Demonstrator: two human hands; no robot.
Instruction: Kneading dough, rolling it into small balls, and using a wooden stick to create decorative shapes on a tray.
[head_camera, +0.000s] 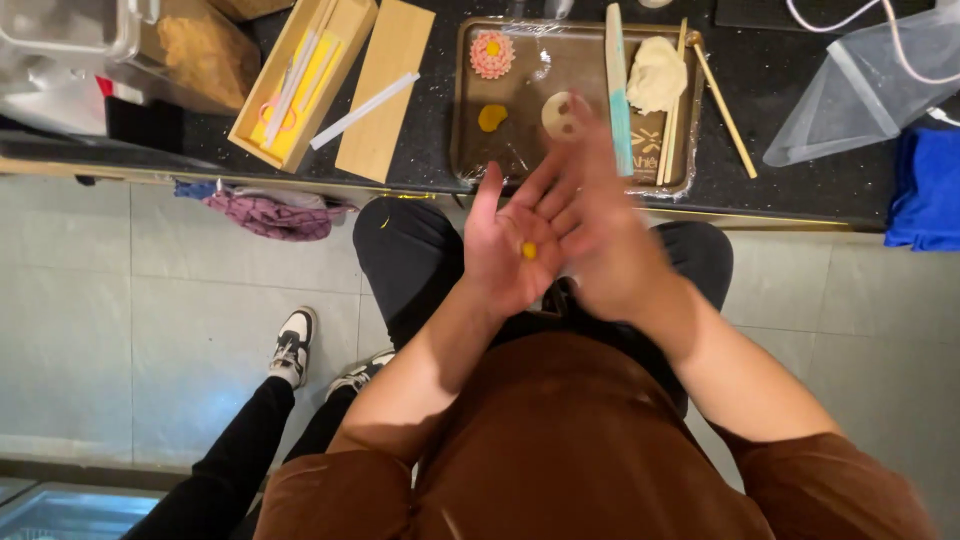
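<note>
Cradling yellow ball (529, 250) in L hand (512, 245)

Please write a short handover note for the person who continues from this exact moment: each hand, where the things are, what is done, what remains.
Left hand: open, palm up, small yellow ball on it.
Right hand: blurred, over the left palm, holding nothing visible.
Tray on the dark counter holds a finished pink flower piece, a yellow dough bit, a round white piece and a pale dough lump.
Done: one flower. Left: the yellow ball is not yet placed.
</note>
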